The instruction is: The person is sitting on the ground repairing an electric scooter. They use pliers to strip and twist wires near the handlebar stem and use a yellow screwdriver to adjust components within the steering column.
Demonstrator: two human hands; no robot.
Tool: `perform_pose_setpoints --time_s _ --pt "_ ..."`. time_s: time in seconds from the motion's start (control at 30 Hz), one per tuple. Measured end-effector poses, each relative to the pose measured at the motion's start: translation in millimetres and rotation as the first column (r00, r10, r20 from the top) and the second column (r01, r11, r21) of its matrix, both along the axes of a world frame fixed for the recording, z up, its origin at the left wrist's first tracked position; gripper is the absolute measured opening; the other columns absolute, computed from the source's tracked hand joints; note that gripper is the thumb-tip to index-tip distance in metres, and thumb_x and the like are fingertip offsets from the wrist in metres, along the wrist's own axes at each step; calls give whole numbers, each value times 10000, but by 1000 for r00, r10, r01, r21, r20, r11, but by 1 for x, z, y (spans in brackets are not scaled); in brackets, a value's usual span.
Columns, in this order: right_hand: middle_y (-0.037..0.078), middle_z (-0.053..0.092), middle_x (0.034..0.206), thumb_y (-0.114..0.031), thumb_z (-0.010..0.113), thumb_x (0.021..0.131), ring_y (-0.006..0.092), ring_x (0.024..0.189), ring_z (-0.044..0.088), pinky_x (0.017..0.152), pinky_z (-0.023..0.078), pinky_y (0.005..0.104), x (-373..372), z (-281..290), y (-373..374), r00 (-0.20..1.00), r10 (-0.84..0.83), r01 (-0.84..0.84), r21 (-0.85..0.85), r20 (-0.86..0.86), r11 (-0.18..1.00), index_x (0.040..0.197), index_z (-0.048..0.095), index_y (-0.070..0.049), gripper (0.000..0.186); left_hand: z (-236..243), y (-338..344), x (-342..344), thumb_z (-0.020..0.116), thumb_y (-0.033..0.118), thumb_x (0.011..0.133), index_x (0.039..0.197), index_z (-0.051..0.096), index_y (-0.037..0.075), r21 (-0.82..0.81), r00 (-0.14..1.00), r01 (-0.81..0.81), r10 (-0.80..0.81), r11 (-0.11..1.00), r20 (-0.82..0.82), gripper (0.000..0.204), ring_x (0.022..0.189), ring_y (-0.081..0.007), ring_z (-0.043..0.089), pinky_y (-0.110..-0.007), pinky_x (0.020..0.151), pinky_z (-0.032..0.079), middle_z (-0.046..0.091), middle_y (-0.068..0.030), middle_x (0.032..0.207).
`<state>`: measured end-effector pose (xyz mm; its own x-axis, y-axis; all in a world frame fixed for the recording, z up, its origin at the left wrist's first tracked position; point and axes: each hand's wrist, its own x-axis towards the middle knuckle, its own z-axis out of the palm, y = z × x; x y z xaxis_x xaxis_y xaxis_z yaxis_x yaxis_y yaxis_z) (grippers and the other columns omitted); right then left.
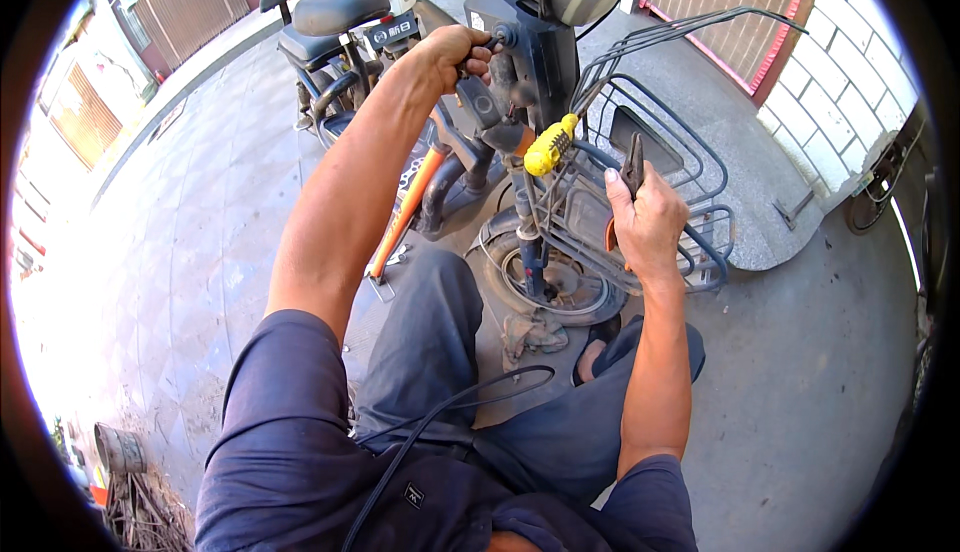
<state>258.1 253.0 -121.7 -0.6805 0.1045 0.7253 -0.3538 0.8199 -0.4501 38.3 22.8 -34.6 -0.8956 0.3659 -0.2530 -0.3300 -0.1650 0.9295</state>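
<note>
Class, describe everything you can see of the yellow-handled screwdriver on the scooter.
The screwdriver has a chunky yellow handle with dark ribbing, plastic by its look. It sits tilted, wedged at the back of the wire basket beside the scooter's steering column. Its shaft is hidden. Neither hand touches it; the right hand, holding pliers, is closest.

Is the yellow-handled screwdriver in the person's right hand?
No. The right hand grips pliers, while the yellow-handled screwdriver sits wedged at the wire basket, with no hand on it.
</note>
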Motion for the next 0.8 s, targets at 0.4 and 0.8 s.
perform_pose_setpoints --time_s 0.4,0.8 --pt "144 565 664 -227 668 903 362 648 583 587 427 464 1 1 4 1000 -5 5 1 -7 1000 800 564 -30 246 0 -5 3 585 257 1000 985 613 9 -204 976 132 -163 970 -144 250 526 -62 522 -255 563 511 563 33 655" --pt "144 567 662 -240 679 898 350 625 590 571 433 452 -1 -2 5 999 -35 35 39 4 999 800 555 -13 277 4 0 4 620 232 985 835 628 5 -449 924 -33 -144 893 -355 272 518 -98 522 -273 509 484 577 -18 631"
